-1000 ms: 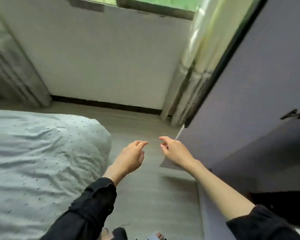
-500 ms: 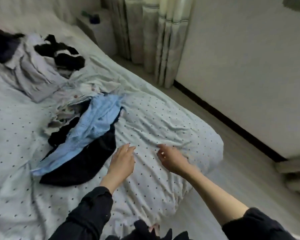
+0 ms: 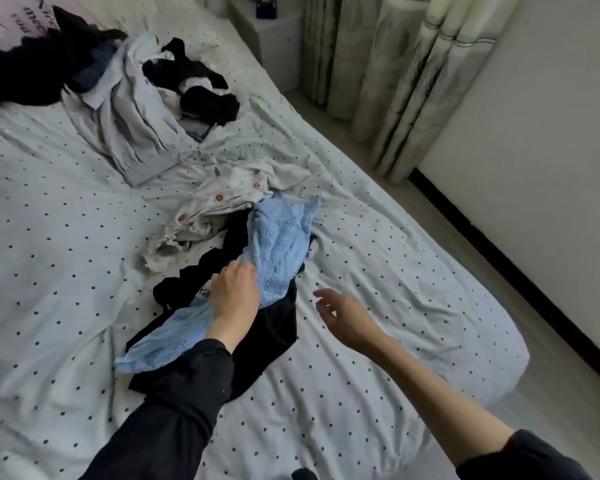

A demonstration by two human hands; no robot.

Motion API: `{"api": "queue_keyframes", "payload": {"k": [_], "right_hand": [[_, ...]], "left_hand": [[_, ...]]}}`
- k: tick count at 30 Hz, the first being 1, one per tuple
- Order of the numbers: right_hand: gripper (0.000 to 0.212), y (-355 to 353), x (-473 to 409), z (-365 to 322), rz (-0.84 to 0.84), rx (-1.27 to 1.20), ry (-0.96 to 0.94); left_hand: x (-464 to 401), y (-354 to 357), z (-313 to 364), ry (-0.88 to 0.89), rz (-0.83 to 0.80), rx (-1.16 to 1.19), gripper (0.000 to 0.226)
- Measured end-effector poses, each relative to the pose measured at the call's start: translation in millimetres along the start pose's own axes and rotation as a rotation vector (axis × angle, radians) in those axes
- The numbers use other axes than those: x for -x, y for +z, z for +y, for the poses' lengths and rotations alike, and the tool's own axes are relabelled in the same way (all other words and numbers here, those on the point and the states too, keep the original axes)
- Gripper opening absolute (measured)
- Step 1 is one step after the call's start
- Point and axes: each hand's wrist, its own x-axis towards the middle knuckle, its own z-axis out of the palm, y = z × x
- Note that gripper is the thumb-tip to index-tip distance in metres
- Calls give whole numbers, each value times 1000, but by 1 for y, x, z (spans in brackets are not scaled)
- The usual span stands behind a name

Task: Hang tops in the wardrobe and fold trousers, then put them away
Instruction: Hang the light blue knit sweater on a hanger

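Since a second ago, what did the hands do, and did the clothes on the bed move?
The view swung from the wardrobe and floor to the bed. The left hand reached forward onto the light blue knit top and now grips it; half a second ago it hovered over bare sheet. The right hand stays open above the bed sheet, holding nothing. The black garment, white buttoned top and grey trousers lie as before.

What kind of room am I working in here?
Most likely a bedroom: a bed with a dotted sheet, loose clothes such as a blue knit top on it, and curtains along the wall.
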Motion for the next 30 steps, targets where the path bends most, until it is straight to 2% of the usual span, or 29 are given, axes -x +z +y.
{"api": "queue_keyframes", "payload": {"k": [4, 6, 10, 13, 15, 20, 25, 30], "right_hand": [[21, -10, -9, -1, 12, -527, 228], [21, -15, -7, -1, -3, -711, 338], [21, -28, 9, 8, -29, -869, 455], [11, -52, 41, 28, 33, -945, 511], [12, -68, 62, 42, 68, -972, 489], [23, -107, 166, 108, 281, -1047, 455], [10, -123, 302, 180, 535, -1116, 454], [19, -107, 449, 236, 828, -1126, 529]], "left_hand": [[27, 9, 30, 197, -58, 228, 19], [47, 13, 49, 280, -113, 331, 19], [73, 7, 84, 416, -170, 374, 20], [94, -3, 122, 591, -175, 362, 20], [108, -5, 140, 667, -160, 378, 19], [177, -1, 203, 812, -188, 417, 17], [261, 6, 289, 1035, -321, 449, 16], [380, 23, 356, 1273, -486, 480, 12]]}}
